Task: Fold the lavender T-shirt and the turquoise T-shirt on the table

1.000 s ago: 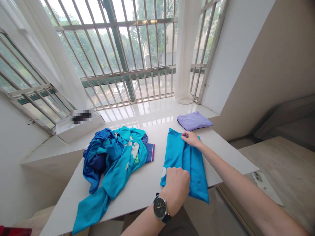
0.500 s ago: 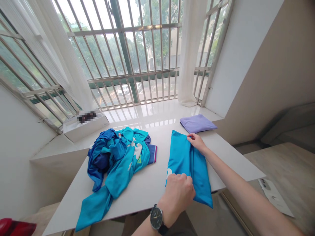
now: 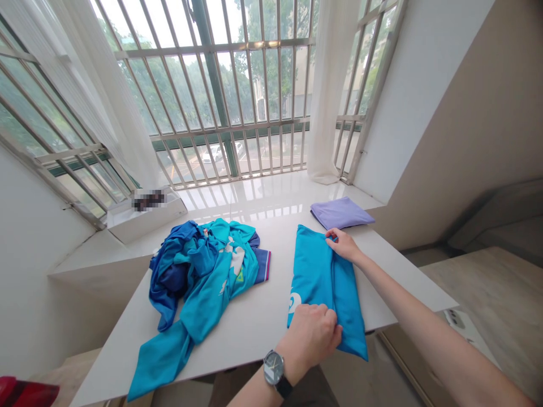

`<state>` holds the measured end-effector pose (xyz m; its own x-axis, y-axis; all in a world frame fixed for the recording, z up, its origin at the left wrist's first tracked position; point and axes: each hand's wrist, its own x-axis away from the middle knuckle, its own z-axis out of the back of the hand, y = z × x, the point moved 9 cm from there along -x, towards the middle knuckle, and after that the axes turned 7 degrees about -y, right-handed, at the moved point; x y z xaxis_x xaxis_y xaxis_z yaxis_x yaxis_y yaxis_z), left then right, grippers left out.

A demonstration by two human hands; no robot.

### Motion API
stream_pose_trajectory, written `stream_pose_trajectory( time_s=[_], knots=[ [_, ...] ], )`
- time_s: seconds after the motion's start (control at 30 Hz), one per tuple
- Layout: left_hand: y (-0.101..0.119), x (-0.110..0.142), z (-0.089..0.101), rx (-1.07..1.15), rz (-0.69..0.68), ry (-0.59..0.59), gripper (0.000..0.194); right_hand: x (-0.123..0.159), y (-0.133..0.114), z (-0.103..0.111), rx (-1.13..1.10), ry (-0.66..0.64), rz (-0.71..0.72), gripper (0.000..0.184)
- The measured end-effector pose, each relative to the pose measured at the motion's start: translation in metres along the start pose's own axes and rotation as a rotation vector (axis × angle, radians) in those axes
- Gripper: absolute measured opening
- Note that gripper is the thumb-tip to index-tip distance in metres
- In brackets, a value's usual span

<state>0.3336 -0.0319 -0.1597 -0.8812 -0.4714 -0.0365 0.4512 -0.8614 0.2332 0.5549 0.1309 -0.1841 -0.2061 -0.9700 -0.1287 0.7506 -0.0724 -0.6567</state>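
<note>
Far left of both hands, low in the view: a red object (image 3: 21,391), cut off by the frame and unidentified. Beyond it, on the sill ahead of the left hand, sits a white box (image 3: 146,221), its top partly blurred out.

Just left of the left hand, on the white table (image 3: 250,333), lies a heap of jerseys (image 3: 199,271), blue and turquoise, crumpled, with one long turquoise tail reaching toward the table's near edge.

The left hand (image 3: 311,336), with a wristwatch (image 3: 274,367) on its wrist, sits curled on the near end of the folded shirt (image 3: 318,288). Its fingers are bent over the cloth; whether they grip or only press, I cannot tell.

The shirt lies between the hands, flat and turquoise, its long axis running from the far end by the right hand down to the near end by the left, tilted slightly across the table. Its near end overhangs the table edge.

The right hand (image 3: 343,245) is at the far end, fingertips pinching the shirt's edge. Just beyond it lies a folded lilac cloth (image 3: 341,212), not touched. Right of that arm, below the table, is a paper sheet (image 3: 464,330), partly hidden.
</note>
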Motion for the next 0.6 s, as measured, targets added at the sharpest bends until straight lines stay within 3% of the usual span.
stream_pose_trajectory(
  time_s=[0.17, 0.3, 0.47, 0.6],
  knots=[
    [0.001, 0.009, 0.003, 0.042, 0.027, -0.029, 0.025, 0.005, -0.006, 0.007, 0.147, -0.076, 0.093, 0.016],
    [0.0, 0.021, 0.004, 0.09, 0.076, -0.015, 0.033, 0.016, -0.011, 0.015, 0.263, -0.096, 0.164, 0.026],
    [-0.002, 0.029, -0.002, 0.172, 0.116, 0.019, 0.018, 0.035, -0.032, 0.003, 0.634, -0.26, 0.401, 0.048],
    [-0.007, 0.028, -0.001, 0.262, 0.127, 0.06, 0.018, 0.038, -0.046, -0.001, 0.767, -0.266, 0.509, 0.043]
  ],
)
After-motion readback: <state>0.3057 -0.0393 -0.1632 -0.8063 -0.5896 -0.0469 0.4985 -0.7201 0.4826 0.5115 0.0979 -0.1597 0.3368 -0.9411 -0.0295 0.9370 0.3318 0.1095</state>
